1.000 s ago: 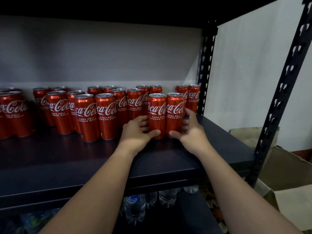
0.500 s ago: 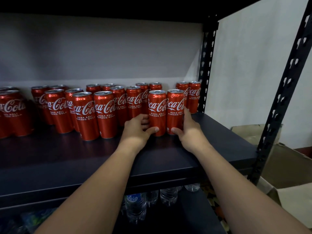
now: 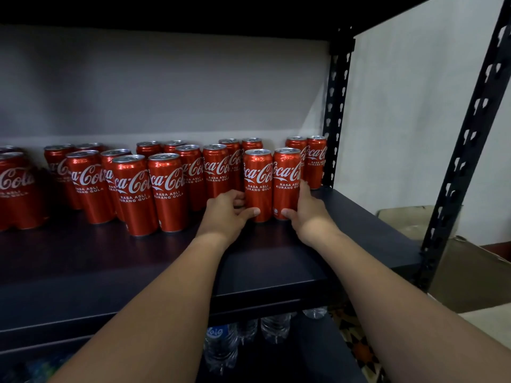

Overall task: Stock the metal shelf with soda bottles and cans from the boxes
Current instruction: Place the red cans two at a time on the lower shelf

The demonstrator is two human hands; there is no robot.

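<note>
Two tall red cola cans stand side by side on the dark metal shelf (image 3: pixel 345 230). My left hand (image 3: pixel 228 214) grips the left can (image 3: pixel 257 178) low down, thumb across its front. My right hand (image 3: pixel 305 210) grips the right can (image 3: pixel 286 175) near its base, fingers round its right side. Both cans stand upright on the shelf board. Several more red cans (image 3: pixel 166 189) stand in loose rows to the left and behind, and two cans (image 3: pixel 315 158) stand at the back right corner.
Black perforated shelf posts (image 3: pixel 336 106) rise at the right, with another post (image 3: pixel 467 139) nearer me. Water bottles (image 3: pixel 221 346) stand on the shelf below. An open cardboard box (image 3: pixel 470 277) sits on the floor to the right. A shelf board hangs overhead.
Both hands have slid the pair of cans a little farther back on the shelf, toward the rows behind. The view has shifted slightly.
</note>
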